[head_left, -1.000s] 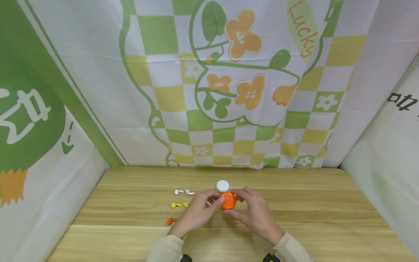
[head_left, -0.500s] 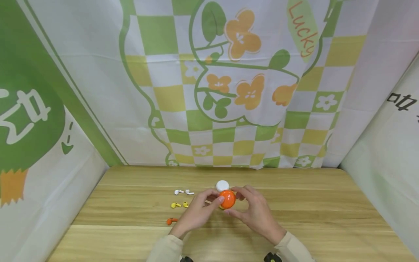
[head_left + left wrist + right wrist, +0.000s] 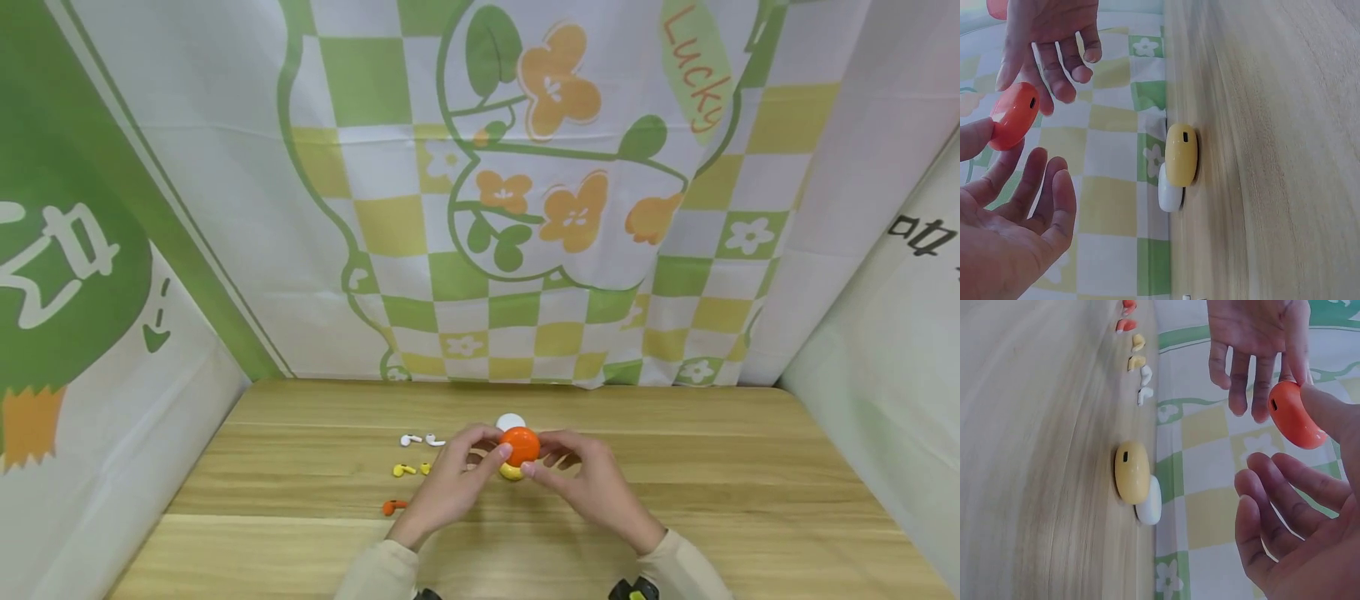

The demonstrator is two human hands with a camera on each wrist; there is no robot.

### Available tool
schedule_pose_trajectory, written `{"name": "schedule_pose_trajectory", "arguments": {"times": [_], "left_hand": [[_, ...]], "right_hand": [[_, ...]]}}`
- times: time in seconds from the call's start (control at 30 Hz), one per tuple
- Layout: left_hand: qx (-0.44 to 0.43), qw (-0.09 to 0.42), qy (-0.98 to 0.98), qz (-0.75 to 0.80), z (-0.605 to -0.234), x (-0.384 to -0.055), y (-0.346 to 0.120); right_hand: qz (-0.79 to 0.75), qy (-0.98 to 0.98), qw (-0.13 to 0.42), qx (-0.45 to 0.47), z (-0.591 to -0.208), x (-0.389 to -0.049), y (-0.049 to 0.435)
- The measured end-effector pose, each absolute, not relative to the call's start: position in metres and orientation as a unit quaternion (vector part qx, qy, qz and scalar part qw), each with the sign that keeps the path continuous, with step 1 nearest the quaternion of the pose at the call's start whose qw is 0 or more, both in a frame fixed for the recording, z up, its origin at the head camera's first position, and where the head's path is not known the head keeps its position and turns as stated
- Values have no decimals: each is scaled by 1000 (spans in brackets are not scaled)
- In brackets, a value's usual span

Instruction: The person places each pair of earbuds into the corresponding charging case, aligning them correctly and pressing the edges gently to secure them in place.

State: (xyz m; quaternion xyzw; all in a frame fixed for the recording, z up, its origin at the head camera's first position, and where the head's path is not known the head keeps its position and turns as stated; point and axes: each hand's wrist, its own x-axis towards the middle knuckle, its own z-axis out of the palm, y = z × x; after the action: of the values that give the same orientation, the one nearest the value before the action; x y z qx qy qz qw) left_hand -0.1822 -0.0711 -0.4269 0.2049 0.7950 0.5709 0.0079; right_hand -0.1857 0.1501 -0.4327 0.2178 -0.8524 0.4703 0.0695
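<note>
An orange earbud case (image 3: 521,447), rounded and closed, is held up off the table between both hands. My left hand (image 3: 459,479) pinches its left side, with the thumb on the face toward me. On the other side, the thumb and index finger of my right hand (image 3: 592,479) grip its right edge, its other fingers spread. A small dark port shows on the edge of the case in the left wrist view. A yellow earbud case (image 3: 1181,155) stands on the table below the hands, with a white earbud case (image 3: 1170,190) behind it.
Left of the hands lie a pair of white earbuds (image 3: 410,439), yellow earbuds (image 3: 403,470) and orange earbuds (image 3: 393,507), partly hidden by the left arm in the head view. The wooden table (image 3: 712,492) ends at a patterned cloth backdrop (image 3: 525,312).
The orange earbud case has risen slightly and moved away from me, now overlapping the white case and uncovering the yellow one. My right hand has moved in against its right edge.
</note>
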Motion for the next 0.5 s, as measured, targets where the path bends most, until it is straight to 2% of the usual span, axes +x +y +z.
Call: {"name": "schedule_pose_trajectory", "arguments": {"times": [0.27,0.5], "left_hand": [[210,-6,790,576,-425,-181,-69],[219,-17,794,567,-426,-183,-68]], "right_hand": [[507,-837,31,203,-429,-186,149],[518,-826,26,219,-428,-188,148]]}}
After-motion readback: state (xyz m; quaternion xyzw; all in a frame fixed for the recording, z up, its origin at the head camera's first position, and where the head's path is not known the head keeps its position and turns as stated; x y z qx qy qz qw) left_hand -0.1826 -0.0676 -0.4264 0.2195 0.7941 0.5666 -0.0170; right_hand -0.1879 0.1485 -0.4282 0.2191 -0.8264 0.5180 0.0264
